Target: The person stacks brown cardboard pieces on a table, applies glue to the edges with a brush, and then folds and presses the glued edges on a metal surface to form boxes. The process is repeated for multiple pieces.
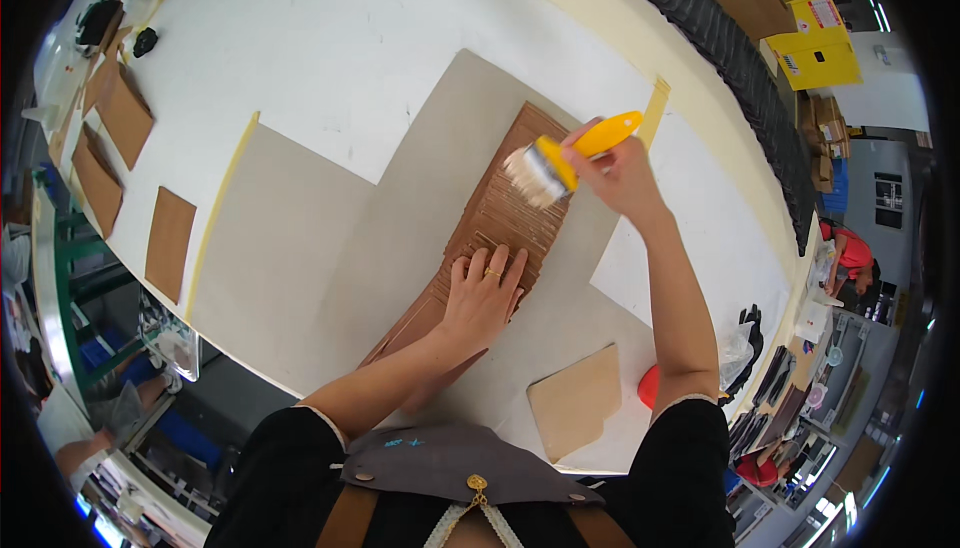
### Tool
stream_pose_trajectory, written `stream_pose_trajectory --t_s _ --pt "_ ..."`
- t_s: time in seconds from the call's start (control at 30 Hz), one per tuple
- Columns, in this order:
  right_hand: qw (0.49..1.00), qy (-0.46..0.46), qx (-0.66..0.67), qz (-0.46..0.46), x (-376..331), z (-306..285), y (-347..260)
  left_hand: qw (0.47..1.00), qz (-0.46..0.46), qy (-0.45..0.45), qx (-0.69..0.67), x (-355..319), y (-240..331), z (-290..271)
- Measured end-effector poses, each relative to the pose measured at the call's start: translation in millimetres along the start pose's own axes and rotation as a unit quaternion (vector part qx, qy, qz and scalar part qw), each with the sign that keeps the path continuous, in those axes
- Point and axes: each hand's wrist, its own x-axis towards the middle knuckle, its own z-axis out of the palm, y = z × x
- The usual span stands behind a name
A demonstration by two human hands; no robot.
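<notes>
Brown, leather-like strips (508, 223) lie overlapped in a fanned row on a grey sheet (420, 138) in the middle of the table. My left hand (483, 288) rests on their near part, fingers spread and pressing down. Over the far part, my right hand (622, 176) grips a wide paintbrush (600, 136) with a yellow handle and pale bristles. The bristles are slightly blurred and hang over the strips; whether they touch, I cannot tell. Longer brown pieces (405, 326) stretch toward me, partly under my left forearm.
A tan cut piece (575, 403) and a red round object (649, 386) lie near my right arm. Several brown panels (170, 243) sit along the left edge. A black rolled material (720, 58) borders the far right. Another person in red (850, 253) is at the right.
</notes>
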Motion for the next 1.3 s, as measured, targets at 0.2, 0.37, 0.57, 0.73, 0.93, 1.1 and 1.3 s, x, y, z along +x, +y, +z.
stream_pose_trajectory --t_s 0.2,0.37,0.57,0.73,0.93,1.1,1.3 --pt "0.995 0.016 -0.092 -0.021 61.2 -1.4 8.2 1.0 0.0 0.007 0.007 1.8 0.5 -4.0" --pt "0.987 0.102 -0.114 -0.052 69.7 -0.2 22.7 1.0 0.007 0.009 0.027 3.1 0.7 -5.6" --pt "0.977 0.115 -0.177 0.037 40.5 -4.2 14.4 1.0 0.013 -0.001 0.019 3.6 1.3 -5.8" --pt "0.986 0.127 -0.111 0.014 12.6 -8.6 1.4 1.0 0.011 0.003 0.022 3.6 1.3 -6.2" --pt "0.918 0.255 -0.268 0.143 7.8 -34.2 24.1 1.0 0.015 0.003 0.021 4.9 0.5 -6.6" --pt "0.987 0.105 -0.12 0.003 15.7 -12.3 14.9 1.0 0.012 -0.006 0.024 4.6 0.8 -6.1" --pt "0.981 0.153 -0.084 -0.086 42.1 -9.2 27.1 0.999 0.016 0.008 0.034 5.0 0.0 -4.8"
